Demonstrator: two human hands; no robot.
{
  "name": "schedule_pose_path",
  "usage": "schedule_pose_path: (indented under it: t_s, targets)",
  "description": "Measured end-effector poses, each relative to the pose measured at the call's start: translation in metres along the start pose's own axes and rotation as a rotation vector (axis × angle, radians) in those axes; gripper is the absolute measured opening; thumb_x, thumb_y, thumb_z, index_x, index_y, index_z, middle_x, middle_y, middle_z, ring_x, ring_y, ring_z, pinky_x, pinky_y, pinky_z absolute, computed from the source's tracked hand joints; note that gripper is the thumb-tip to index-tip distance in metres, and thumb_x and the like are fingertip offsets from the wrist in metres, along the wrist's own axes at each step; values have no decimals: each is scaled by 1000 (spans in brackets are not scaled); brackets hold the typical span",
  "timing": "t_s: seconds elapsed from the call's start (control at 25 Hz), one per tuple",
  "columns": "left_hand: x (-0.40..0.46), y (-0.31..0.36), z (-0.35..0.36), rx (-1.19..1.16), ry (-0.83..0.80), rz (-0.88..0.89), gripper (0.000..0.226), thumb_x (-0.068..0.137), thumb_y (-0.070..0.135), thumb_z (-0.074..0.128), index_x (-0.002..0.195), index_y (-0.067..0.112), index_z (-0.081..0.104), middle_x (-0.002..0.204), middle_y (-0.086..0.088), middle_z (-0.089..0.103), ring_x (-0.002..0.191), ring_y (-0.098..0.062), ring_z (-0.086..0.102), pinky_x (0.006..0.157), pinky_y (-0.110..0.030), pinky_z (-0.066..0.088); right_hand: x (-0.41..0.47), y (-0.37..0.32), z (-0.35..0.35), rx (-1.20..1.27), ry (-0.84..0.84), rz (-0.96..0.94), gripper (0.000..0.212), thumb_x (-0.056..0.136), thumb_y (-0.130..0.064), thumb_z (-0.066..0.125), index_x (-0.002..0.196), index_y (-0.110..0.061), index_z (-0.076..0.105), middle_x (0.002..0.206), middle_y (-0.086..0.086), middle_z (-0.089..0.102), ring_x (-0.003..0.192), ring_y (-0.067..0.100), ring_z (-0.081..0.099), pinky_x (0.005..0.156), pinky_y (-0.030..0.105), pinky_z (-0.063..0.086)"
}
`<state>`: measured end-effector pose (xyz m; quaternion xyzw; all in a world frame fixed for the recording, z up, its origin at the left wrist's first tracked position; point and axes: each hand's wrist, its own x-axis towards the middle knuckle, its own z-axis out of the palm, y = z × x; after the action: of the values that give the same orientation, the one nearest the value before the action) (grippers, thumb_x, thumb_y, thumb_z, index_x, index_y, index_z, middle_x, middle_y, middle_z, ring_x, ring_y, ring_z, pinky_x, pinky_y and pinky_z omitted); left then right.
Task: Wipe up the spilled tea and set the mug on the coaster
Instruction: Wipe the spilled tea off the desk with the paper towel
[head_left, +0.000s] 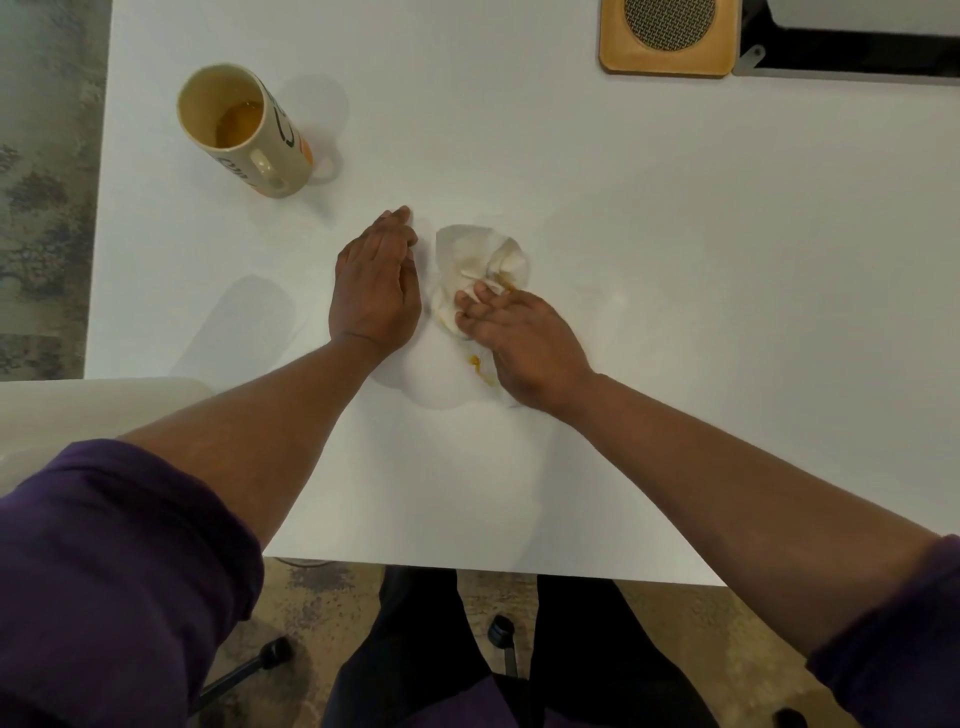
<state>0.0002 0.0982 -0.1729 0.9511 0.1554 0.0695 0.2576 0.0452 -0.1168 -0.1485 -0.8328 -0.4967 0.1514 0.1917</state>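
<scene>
A cream mug (244, 130) with dark lettering stands at the table's far left, a little amber tea in its bottom. A crumpled white paper towel (478, 260), stained with tea, lies mid-table. My right hand (519, 343) presses on its near part, fingers over the wad. A small amber smear of tea (475, 361) shows beside that hand. My left hand (376, 283) rests flat on the table just left of the towel, holding nothing. The wooden coaster (670, 39) with a round mesh centre sits at the far right.
The white table (675, 312) ends at a near edge above my lap. A dark device with a grey panel (852, 41) sits right of the coaster. A white chair back (78, 415) is at my left. Carpet lies beyond the left edge.
</scene>
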Motion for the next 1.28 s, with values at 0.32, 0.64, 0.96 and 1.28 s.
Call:
schedule_pose_path:
  t_s: [0.32, 0.64, 0.96, 1.28]
  targets:
    - [0, 2, -1, 3, 10, 11, 25, 100, 9, 43, 116, 6, 62, 147, -9, 57, 142, -26, 47, 115, -44, 37, -48, 12, -16, 93, -80, -257, 24, 81, 8, 66, 90, -10, 80, 113, 2, 76, 116, 23, 67, 103, 37, 46]
    - [0, 1, 0, 5, 15, 12, 25, 100, 8, 43, 116, 5, 61, 147, -10, 56, 142, -28, 47, 114, -47, 38, -69, 38, -45, 139, 114, -46, 36, 68, 22, 54, 80, -8, 71, 79, 5, 65, 81, 29, 64, 97, 31, 43]
    - [0, 1, 0, 9, 15, 4, 24, 100, 10, 42, 116, 7, 61, 149, -8, 55, 143, -25, 46, 116, -44, 36, -87, 14, -21, -41, 208, 128, 21, 69, 7, 76, 73, -13, 79, 104, 13, 68, 94, 40, 62, 77, 47, 53]
    - [0, 1, 0, 9, 7, 0, 25, 101, 12, 42, 116, 6, 62, 149, -8, 55, 143, -25, 45, 116, -43, 35, -77, -30, 8, 114, 291, 804, 69, 67, -65, 76, 105, -11, 53, 131, 14, 43, 124, 34, 36, 103, 41, 38]
